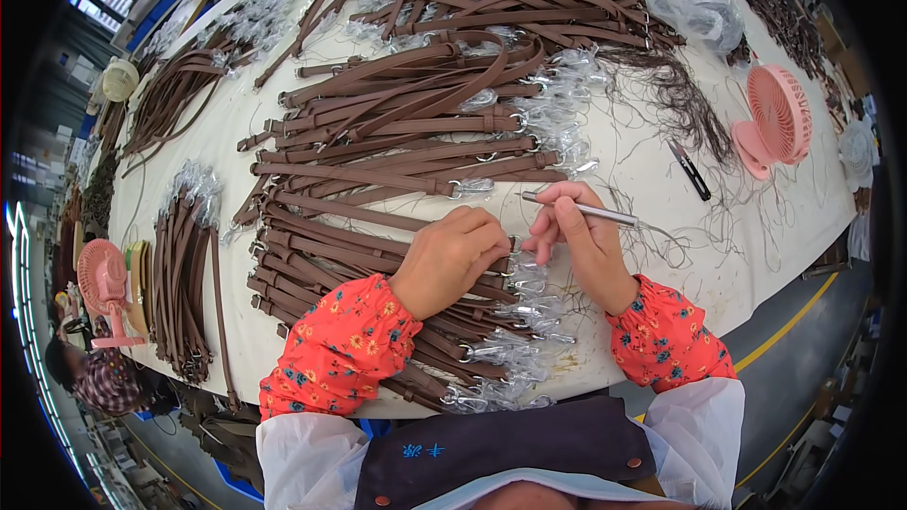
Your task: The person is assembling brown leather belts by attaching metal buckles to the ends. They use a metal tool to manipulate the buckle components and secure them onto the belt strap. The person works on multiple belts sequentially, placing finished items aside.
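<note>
curls left hand [449,260] over brown straps [354,214] on table [794,212], apparently pinching one; pinches silver tool [607,215] with right hand [593,244]; seems to be finishing these; calls for bringing tool nearer.

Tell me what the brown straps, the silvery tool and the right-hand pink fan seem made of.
Brown straps: probably leather or imitation leather, from their smooth, matte look. Silvery tool: likely metal, given its bright sheen. Pink fan: apparently smooth plastic, from its even colour.
</note>
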### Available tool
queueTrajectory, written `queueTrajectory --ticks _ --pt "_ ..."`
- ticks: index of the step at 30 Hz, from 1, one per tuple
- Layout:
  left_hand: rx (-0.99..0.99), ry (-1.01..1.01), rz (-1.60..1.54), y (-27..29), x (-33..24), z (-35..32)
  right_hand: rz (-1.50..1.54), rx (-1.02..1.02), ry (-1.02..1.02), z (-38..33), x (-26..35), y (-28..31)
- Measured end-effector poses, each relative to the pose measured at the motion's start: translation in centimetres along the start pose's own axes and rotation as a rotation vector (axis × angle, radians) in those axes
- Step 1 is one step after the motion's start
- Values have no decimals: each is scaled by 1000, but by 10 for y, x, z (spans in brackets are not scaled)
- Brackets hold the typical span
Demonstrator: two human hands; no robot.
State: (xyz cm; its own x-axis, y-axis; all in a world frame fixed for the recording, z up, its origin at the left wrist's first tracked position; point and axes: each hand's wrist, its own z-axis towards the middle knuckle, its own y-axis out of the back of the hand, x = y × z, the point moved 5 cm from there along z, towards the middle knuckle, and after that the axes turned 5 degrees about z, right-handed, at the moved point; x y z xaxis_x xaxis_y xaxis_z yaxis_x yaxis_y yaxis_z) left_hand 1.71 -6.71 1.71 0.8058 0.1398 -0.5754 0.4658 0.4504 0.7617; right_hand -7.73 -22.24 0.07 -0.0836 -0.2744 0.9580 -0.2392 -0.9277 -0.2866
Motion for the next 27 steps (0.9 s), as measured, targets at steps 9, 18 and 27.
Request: queueTrajectory --ticks 9,18,27 --pt "111 104 -112 2 1 3 66 -39 19 0 1 0" --pt "118 76 -2 0 -1 5 38 -60 8 0 0 3" --pt "108 171 -248 5 19 3 -203 76 -168 -6 1 -2"
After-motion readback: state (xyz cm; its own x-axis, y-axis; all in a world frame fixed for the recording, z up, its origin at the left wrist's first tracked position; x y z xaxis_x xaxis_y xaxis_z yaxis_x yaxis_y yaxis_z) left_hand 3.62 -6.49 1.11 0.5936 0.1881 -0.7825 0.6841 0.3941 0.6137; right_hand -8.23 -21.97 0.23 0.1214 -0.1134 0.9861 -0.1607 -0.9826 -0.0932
